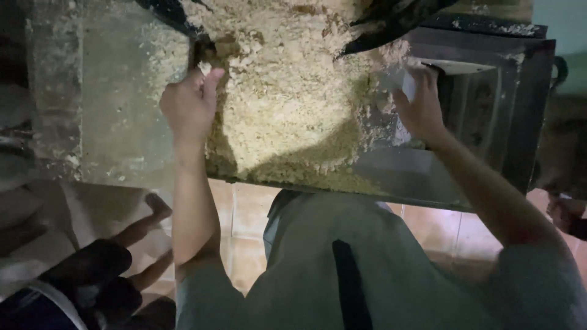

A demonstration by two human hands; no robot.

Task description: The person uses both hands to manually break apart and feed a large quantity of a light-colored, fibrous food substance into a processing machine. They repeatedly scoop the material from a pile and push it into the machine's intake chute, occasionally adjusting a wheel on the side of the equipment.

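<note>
- You are leaning over a metal trough (122, 110) — a wide, dusty tray with a raised dark wall on its right side — and both your arms are reaching up into it from the near edge.
- A pale, crumbly heap of coarse meal (287, 104) is lying across the middle of the trough, running from the far edge down to the near edge, where it is thinning out.
- Your left hand (188, 105) is sitting at the heap's left margin, fingers curled in a loose fist around a small clump of the meal — a pale bit is showing at the knuckles — probably so you can pull material off that side.
- Your right hand (419, 104) is pressing against the heap's right flank near the dark wall, fingers spread and bent; whether it is gripping anything, you cannot tell from here.
- Both forearms are rising almost straight, elbows low by your grey shirt (367, 275).
- At the far edge a dark torn sack (391, 21) is hanging over the heap.
- Below left, beyond the near edge, another person's legs (143, 229) are showing on the tiled floor (244, 214).
</note>
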